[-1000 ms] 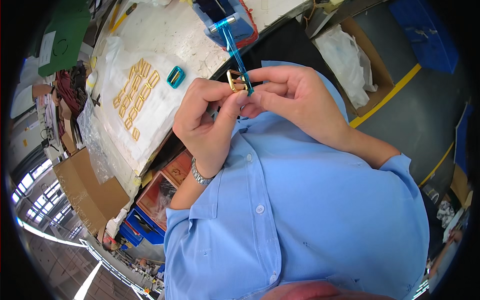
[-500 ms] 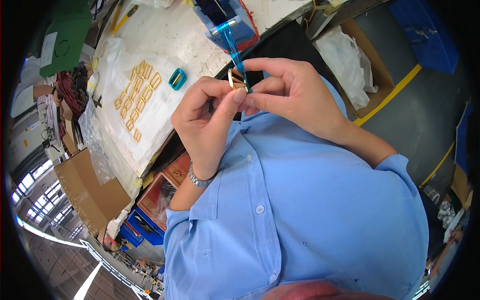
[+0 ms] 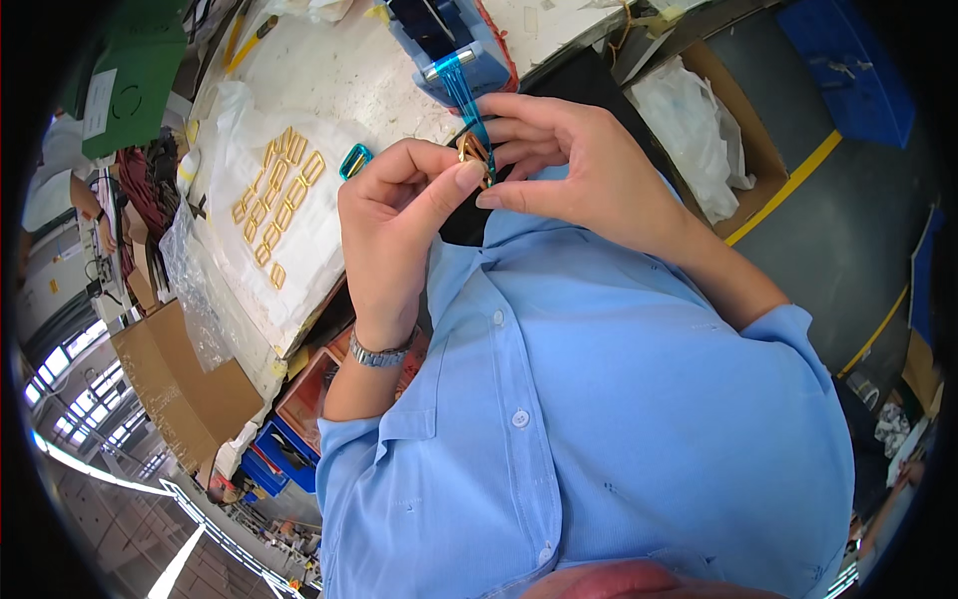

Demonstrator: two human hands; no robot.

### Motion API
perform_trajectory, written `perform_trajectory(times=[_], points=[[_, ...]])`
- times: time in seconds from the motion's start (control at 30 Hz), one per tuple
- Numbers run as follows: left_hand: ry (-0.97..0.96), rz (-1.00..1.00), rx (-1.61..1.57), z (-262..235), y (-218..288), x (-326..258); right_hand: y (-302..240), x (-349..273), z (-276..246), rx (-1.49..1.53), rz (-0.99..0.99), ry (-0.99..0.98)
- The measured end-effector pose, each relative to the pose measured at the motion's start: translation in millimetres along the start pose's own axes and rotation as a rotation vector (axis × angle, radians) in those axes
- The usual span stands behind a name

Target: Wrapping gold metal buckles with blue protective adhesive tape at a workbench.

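Observation:
My left hand (image 3: pixel 404 205) is closed, pinching a gold rectangular buckle (image 3: pixel 465 148) between thumb and fingers. A strip of shiny blue tape (image 3: pixel 465 97) runs down from a blue tape dispenser (image 3: pixel 474 62) to the buckle and lies against it. My right hand (image 3: pixel 574 165) is beside the tape, its fingers loosely bent next to the strip and its thumb apart below them. The fingertips partly hide where tape and buckle meet. Left of my left hand, a buckle wrapped in blue tape (image 3: pixel 355 161) lies on the worktable (image 3: pixel 329 75).
Several gold buckles (image 3: pixel 282 212) lie in rows on a white sheet (image 3: pixel 317 225). A cardboard box with white plastic (image 3: pixel 689 130) stands to the right. Yellow-handled tools (image 3: pixel 249 45) lie at the far left. An open carton (image 3: pixel 185 374) is by the table's left edge.
My right thumb and fingers have spread apart from their pinch at the buckle. My left hand has shifted slightly left, still holding the buckle, whose tilt has changed.

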State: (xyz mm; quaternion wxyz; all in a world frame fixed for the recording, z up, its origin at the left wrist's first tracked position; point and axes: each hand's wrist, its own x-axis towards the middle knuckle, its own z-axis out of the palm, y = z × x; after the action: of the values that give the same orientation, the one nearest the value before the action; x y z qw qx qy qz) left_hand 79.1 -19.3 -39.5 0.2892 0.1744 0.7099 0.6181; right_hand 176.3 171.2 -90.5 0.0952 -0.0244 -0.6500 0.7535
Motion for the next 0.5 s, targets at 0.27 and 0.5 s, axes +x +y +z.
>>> perform_trajectory(times=[0.27, 0.5], points=[[-0.141, -0.198, -0.091, -16.5, 2.5, 28.8, 2.7, 6.6, 0.5, 0.136, 0.132, -0.038], [-0.142, -0.298, -0.215, -17.9, -1.2, 38.3, 5.3, 11.3, 2.9, 0.056, 0.121, 0.012]])
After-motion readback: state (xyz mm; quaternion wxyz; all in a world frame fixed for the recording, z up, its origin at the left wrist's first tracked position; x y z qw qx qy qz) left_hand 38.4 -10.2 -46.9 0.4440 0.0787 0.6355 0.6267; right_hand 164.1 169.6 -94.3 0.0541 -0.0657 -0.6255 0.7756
